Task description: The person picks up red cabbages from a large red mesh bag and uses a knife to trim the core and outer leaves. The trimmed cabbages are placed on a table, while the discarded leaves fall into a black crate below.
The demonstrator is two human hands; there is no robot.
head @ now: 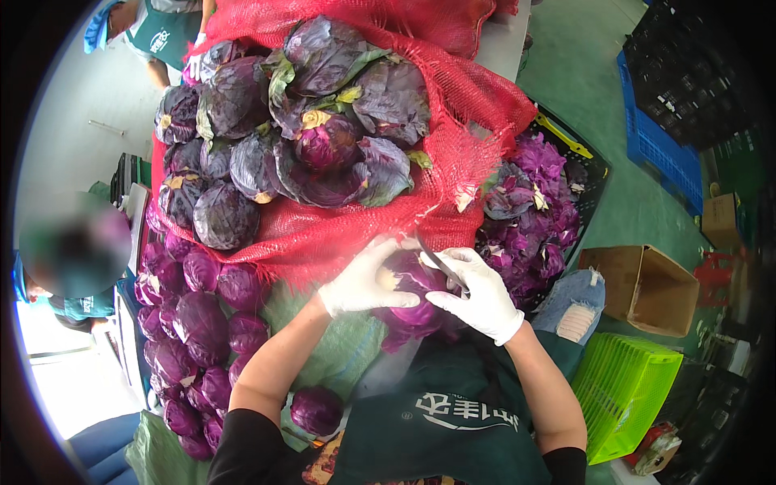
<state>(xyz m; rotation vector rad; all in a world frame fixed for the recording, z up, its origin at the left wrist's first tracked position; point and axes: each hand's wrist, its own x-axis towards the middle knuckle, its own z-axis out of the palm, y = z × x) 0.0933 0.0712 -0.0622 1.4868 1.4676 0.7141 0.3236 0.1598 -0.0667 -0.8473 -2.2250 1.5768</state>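
Observation:
A red cabbage [417, 274] is held in front of me, its pale cut stem end turned to the left. My left hand [367, 284], in a white glove, grips it from the left with fingers and thumb spread around it. My right hand [476, 294], gloved too, is closed around a knife with a dark curved blade [441, 263]. The blade points up and left, close against the cabbage's right side. Below the hands hang loose purple leaves [405, 339]. Where the knife handle sits, my right fingers hide it.
Untrimmed cabbages [233, 97] fill an open red mesh sack [339, 233]. Peeled cabbages [194, 327] are heaped at left; a single cabbage [316, 410] lies nearer. A black crate [597, 176] of leaves [533, 212] stands at right, beyond green crates [624, 394] and a cardboard box [642, 288]. Co-workers stand at left.

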